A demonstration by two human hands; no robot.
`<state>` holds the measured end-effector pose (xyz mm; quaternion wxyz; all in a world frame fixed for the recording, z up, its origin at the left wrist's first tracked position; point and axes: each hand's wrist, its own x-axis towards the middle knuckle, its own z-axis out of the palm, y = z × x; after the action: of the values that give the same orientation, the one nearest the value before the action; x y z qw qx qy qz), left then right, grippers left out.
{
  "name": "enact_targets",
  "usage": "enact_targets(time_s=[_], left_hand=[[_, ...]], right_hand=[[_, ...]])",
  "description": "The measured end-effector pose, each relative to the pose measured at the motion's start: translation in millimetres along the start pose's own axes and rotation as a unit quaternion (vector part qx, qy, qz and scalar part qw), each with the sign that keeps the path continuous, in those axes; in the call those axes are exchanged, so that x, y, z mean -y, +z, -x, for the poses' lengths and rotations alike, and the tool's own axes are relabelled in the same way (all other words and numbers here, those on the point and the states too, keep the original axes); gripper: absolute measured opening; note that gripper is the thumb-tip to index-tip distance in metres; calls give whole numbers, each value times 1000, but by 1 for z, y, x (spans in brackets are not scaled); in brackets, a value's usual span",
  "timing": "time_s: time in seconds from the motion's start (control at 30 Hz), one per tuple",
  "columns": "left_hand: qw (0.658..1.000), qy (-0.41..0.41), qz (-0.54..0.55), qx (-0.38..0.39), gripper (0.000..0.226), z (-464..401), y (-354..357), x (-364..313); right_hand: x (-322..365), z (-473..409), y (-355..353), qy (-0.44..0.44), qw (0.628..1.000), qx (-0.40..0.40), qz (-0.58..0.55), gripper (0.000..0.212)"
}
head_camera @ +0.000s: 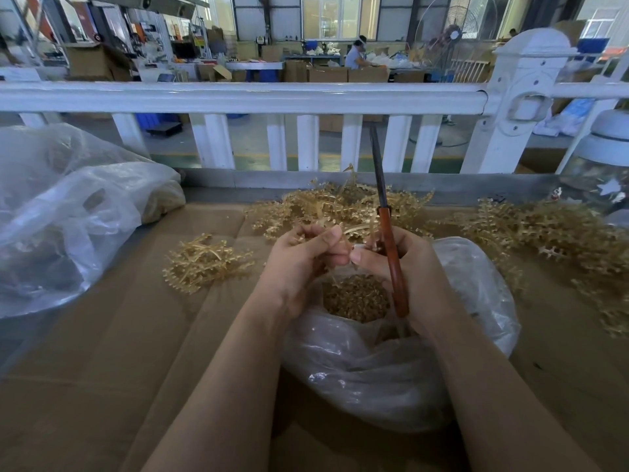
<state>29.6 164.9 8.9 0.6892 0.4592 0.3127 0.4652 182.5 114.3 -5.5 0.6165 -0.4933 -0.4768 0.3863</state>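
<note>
Left hand curls round a gold sprig. Right hand pinches its end while gripping a red-handled cutter, over the bag at 6 o'clock. Clipped bits fill it partway; the heaps at 12 and 2 o'clock look undone.

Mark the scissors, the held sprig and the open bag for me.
scissors (392, 257): head view, on the red handle.
sprig (357, 229): head view, on its curved gold stem.
bag (357, 369): head view, on the clear front wall below the opening.
</note>
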Motion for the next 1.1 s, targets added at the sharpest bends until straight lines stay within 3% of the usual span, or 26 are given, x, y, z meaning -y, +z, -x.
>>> enact_targets(time_s=[0.37, 0.73, 0.9, 1.1], left_hand=[[996, -48, -55, 44, 23, 2, 0, -1], [993, -63, -27, 100, 8, -2, -7, 3], [993, -67, 4, 96, 40, -2, -8, 2], [997, -51, 28, 42, 16, -5, -9, 3]], right_hand=[[-1, 0, 1, -20, 999, -17, 44, 25], [-4, -2, 1, -22, 998, -49, 45, 20], [-3, -2, 2, -21, 997, -66, 46, 18], [2, 1, 5, -15, 996, -69, 59, 47]])
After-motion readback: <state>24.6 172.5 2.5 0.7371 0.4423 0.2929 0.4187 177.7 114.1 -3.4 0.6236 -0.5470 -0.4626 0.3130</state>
